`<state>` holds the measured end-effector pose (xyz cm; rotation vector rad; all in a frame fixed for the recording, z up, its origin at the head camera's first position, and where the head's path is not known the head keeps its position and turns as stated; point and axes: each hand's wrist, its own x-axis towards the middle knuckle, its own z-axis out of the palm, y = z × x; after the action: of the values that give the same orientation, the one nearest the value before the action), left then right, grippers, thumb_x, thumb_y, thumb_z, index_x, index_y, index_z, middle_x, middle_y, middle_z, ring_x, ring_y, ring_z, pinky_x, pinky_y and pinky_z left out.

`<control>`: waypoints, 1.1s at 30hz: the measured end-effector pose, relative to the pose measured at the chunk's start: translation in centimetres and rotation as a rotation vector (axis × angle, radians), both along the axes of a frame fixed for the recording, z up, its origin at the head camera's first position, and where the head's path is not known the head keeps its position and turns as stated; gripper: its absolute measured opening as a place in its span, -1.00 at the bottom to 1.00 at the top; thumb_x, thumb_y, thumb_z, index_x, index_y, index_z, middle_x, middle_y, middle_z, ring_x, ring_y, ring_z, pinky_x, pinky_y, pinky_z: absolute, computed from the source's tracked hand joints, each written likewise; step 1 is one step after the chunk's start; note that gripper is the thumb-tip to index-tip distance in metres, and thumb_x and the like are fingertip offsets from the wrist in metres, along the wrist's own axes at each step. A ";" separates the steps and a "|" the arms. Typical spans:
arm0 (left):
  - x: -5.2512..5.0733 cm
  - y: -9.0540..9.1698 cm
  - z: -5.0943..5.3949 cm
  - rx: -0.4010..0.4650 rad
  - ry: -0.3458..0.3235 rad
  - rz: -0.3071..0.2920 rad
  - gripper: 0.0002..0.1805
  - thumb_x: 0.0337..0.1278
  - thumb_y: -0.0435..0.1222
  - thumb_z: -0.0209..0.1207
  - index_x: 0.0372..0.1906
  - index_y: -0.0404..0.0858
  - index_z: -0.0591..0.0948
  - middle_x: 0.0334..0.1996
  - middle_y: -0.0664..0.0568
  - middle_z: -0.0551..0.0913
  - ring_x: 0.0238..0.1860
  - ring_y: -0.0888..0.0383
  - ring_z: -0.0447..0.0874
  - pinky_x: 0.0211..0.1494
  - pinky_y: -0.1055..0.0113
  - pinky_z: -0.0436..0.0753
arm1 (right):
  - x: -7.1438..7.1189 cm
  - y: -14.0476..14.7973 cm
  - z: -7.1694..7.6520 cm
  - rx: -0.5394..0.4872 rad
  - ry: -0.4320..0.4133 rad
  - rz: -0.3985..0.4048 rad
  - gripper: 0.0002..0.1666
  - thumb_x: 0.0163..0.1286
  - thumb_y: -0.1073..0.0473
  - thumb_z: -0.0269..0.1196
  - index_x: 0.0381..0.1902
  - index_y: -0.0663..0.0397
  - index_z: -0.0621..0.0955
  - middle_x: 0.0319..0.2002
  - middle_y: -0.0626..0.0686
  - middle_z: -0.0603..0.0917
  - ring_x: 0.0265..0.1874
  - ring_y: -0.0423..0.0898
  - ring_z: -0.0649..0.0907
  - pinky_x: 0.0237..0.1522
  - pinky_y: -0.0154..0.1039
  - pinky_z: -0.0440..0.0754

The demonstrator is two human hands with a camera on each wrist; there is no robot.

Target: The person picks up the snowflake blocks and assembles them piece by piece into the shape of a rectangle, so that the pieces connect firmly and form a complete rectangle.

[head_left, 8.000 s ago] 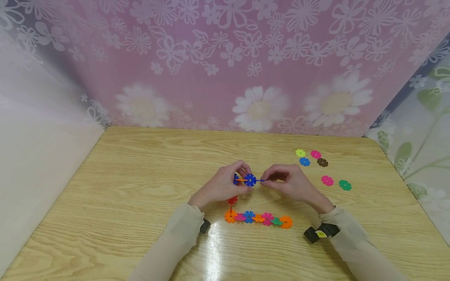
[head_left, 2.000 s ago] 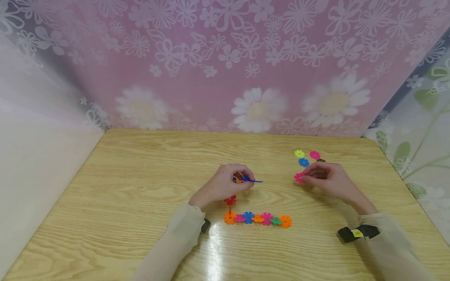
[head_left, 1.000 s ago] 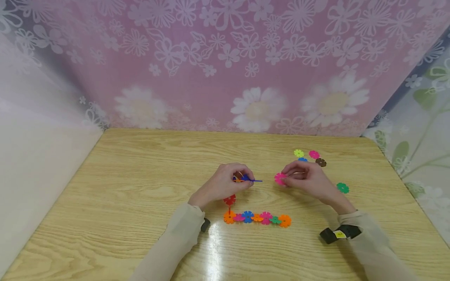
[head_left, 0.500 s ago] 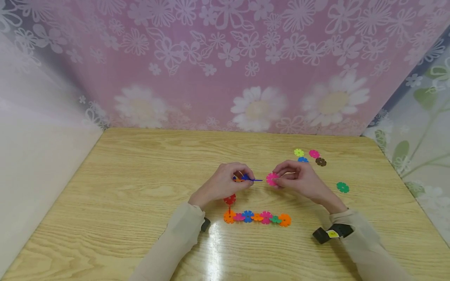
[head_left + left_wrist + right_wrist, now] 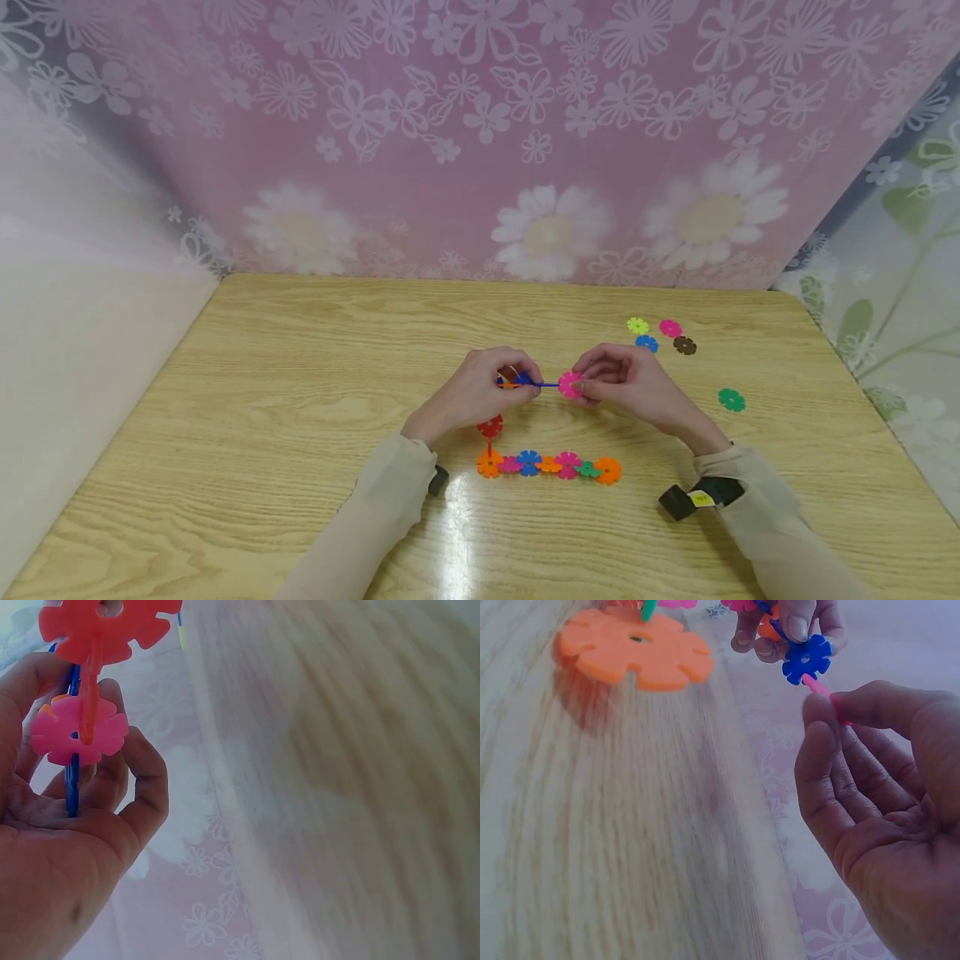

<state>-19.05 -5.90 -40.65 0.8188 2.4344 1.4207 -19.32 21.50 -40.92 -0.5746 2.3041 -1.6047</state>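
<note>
My left hand (image 5: pixel 483 387) grips the upper part of a chain of slotted flower-shaped plastic discs, blue and orange ones among them. My right hand (image 5: pixel 641 392) pinches a pink disc (image 5: pixel 567 385) between thumb and fingers. In the right wrist view the pink disc's edge meets a slot of the blue disc (image 5: pixel 807 660) at the chain's end; how deep it sits cannot be told. Below the left hand, a red disc (image 5: pixel 491 426) links to a row of discs ending in an orange disc (image 5: pixel 607 471). The left wrist view shows another pink disc (image 5: pixel 79 733) by the palm.
Loose discs lie on the wooden table (image 5: pixel 300 350) at the right: a yellow disc (image 5: pixel 637 326), another pink disc (image 5: pixel 671 328), a blue one, a brown disc (image 5: pixel 685 345) and a green disc (image 5: pixel 732 400). A floral cloth (image 5: pixel 420 208) hangs behind the table.
My right hand has left the chain's end, picked up a pink disc from the right and carried it left until it meets the blue disc. The left hand stays nearly in place.
</note>
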 end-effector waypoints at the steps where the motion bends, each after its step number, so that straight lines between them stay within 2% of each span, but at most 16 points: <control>1: 0.0 0.0 0.0 0.000 0.002 0.000 -0.89 0.33 -0.24 0.30 -0.12 -0.14 0.73 -0.21 0.26 0.74 -0.21 0.25 0.66 -0.08 0.33 0.65 | 0.0 0.0 0.0 0.006 0.001 -0.007 -0.75 0.42 0.28 0.33 -0.02 0.30 0.62 -0.25 0.06 0.79 -0.34 -0.01 0.81 -0.24 -0.10 0.78; 3: 0.0 0.0 0.0 0.002 0.004 -0.001 -0.89 0.32 -0.25 0.31 -0.13 -0.14 0.73 -0.22 0.25 0.74 -0.22 0.25 0.66 -0.08 0.34 0.65 | 0.0 -0.1 0.0 0.020 0.003 -0.020 -0.76 0.42 0.27 0.33 -0.02 0.29 0.63 -0.26 0.03 0.79 -0.35 -0.03 0.80 -0.26 -0.13 0.77; 9: 0.0 0.0 0.0 0.010 0.017 -0.005 -0.90 0.30 -0.27 0.31 -0.14 -0.14 0.73 -0.23 0.24 0.74 -0.23 0.26 0.67 -0.09 0.35 0.65 | 0.0 -0.1 0.1 0.014 -0.006 -0.025 -0.76 0.42 0.28 0.32 -0.02 0.30 0.63 -0.27 -0.02 0.80 -0.35 0.06 0.80 -0.26 -0.11 0.77; 16: 0.0 0.0 0.0 0.010 0.021 -0.009 -0.90 0.30 -0.27 0.32 -0.15 -0.16 0.73 -0.23 0.23 0.74 -0.23 0.27 0.67 -0.08 0.34 0.65 | 0.0 -0.1 0.0 -0.001 -0.013 -0.028 -0.75 0.41 0.29 0.33 -0.02 0.33 0.63 -0.27 -0.04 0.80 -0.35 -0.02 0.81 -0.25 -0.11 0.78; 26: -0.1 0.0 0.0 -0.019 0.038 -0.001 -0.94 0.30 -0.27 0.32 -0.18 -0.08 0.73 -0.23 0.24 0.74 -0.22 0.29 0.65 -0.03 0.36 0.65 | 0.1 -0.2 -0.2 0.010 -0.006 -0.032 -0.76 0.41 0.29 0.33 -0.02 0.30 0.64 -0.25 0.04 0.80 -0.34 -0.06 0.81 -0.22 -0.11 0.79; 33: 0.0 0.0 0.0 -0.002 0.046 -0.007 -0.94 0.30 -0.27 0.32 -0.18 -0.09 0.73 -0.23 0.22 0.74 -0.23 0.28 0.65 -0.02 0.36 0.65 | 0.1 -0.3 -0.2 0.026 -0.006 -0.044 -0.77 0.41 0.28 0.34 -0.03 0.28 0.65 -0.24 0.09 0.80 -0.34 -0.09 0.81 -0.22 -0.12 0.79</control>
<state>-19.10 -5.90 -40.65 0.8678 2.4632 1.4125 -19.24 21.19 -41.10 -0.5153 2.3455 -1.5908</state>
